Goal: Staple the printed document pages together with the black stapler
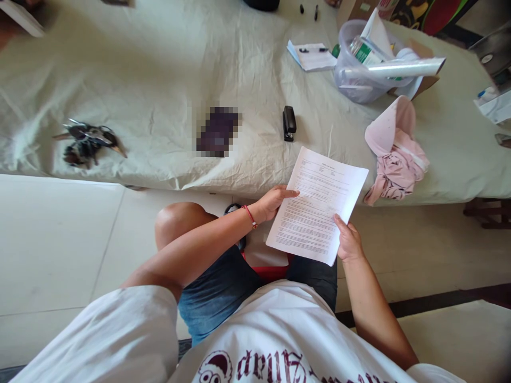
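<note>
A seated person holds a printed sheet of paper [317,205] above the lap, at the cloth-covered desk's [159,80] edge; its small type is too fine to read. The left hand [273,202] and right hand [348,240] pinch opposite edges. A black stapler [289,122] lies just beyond.

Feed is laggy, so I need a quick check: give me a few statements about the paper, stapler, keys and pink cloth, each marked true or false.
1. Both hands hold the printed sheet: left hand, right hand. True.
2. The black stapler lies on top of the sheet. False; it sits on the table cloth, apart from the sheet.
3. The bunch of keys lies on the table's left part. True.
4. The pink cloth is in the clear tub. False; it lies on the table beside it.
</note>
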Tool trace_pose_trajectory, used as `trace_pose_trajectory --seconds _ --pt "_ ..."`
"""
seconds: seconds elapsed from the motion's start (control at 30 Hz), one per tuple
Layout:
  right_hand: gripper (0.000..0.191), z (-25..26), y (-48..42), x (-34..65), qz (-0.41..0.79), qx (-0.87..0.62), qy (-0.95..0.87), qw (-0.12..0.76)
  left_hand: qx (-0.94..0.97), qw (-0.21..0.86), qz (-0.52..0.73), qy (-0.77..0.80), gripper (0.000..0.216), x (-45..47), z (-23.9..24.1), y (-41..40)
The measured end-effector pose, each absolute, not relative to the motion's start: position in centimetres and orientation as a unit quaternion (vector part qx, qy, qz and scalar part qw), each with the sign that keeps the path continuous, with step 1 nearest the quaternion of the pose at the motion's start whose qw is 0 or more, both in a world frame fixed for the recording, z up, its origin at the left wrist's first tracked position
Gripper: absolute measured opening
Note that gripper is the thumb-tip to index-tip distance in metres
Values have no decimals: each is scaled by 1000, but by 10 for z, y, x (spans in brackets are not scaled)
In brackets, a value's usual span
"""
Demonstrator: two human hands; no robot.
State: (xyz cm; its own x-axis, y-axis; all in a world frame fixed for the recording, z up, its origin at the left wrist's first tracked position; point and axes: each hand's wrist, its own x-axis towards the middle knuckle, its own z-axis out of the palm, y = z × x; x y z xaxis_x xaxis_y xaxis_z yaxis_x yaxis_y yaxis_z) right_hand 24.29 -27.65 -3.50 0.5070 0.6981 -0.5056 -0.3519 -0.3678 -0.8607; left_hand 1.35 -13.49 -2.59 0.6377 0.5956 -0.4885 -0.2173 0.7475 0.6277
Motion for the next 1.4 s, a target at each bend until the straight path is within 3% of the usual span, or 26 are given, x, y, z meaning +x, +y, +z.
trace_pose_trajectory --seconds 0.27,0.73,1.4 --pt "60 -41 -275 243 479 -679 -140 539 278 848 224 393 21 14 -28 -138" --pt "65 -75 -277 256 373 -710 -136 581 268 837 239 413 21 15 -41 -138" --pt "64 -59 -280 257 451 -690 -212 524 316 826 212 415 28 10 -39 -136"
